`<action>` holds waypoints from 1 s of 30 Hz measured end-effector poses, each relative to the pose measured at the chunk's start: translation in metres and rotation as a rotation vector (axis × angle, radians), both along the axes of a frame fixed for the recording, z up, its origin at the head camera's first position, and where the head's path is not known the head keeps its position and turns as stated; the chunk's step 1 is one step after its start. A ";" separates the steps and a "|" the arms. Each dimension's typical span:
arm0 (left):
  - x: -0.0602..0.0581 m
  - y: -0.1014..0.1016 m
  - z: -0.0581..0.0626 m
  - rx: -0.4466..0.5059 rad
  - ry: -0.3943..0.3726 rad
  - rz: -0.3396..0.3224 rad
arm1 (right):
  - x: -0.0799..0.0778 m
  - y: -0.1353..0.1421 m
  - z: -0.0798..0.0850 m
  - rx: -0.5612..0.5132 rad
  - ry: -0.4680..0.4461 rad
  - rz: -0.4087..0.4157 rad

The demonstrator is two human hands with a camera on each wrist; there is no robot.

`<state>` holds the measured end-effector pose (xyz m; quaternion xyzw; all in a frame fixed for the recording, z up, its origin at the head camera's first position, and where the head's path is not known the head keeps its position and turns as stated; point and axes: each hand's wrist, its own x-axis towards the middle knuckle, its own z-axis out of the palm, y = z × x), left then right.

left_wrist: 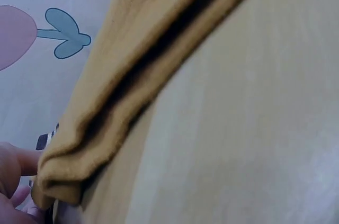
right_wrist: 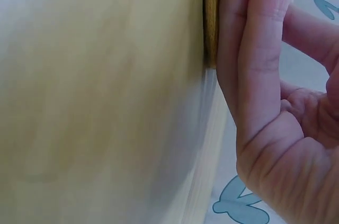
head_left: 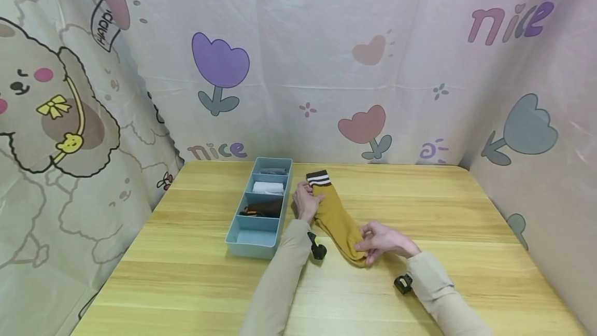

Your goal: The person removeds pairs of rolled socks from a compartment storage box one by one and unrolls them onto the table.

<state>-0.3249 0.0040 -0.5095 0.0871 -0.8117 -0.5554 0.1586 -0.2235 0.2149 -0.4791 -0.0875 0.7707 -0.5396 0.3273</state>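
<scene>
A mustard-yellow sock (head_left: 338,221) with a dark brown, white-striped cuff lies flat and slanting across the table. Two thick layers show along its edge in the left wrist view, where the sock (left_wrist: 114,113) fills the upper middle. Just below the cuff, my left hand (head_left: 307,202) pinches the sock's left edge, thumb over the fabric. At the toe end, my right hand (head_left: 383,240) grips the fabric between thumb and fingers. The right wrist view shows the fingers of my right hand (right_wrist: 262,70) low along the tabletop, beside a strip of the sock (right_wrist: 212,17).
Left of the sock stands a blue-grey organizer box (head_left: 252,250) with several compartments in a row. From the back they hold a grey folded item (head_left: 273,171), a white folded item (head_left: 268,187) and a dark brown one (head_left: 263,208); the front compartment is bare. A printed curtain (head_left: 298,66) hangs behind the table.
</scene>
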 end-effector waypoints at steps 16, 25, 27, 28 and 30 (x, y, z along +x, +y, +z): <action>-0.002 0.001 0.009 0.051 0.004 -0.029 | 0.001 0.002 -0.004 -0.138 0.004 -0.020; -0.002 0.011 0.028 0.151 0.051 -0.137 | 0.008 0.017 -0.003 -0.271 0.040 -0.068; -0.002 0.012 0.030 0.164 0.043 -0.173 | 0.009 0.020 -0.001 -0.309 0.049 -0.088; -0.002 0.013 0.030 0.175 0.038 -0.194 | 0.009 0.022 0.000 -0.329 0.051 -0.098; -0.002 0.013 0.030 0.193 0.019 -0.241 | 0.009 0.026 0.001 -0.365 0.059 -0.119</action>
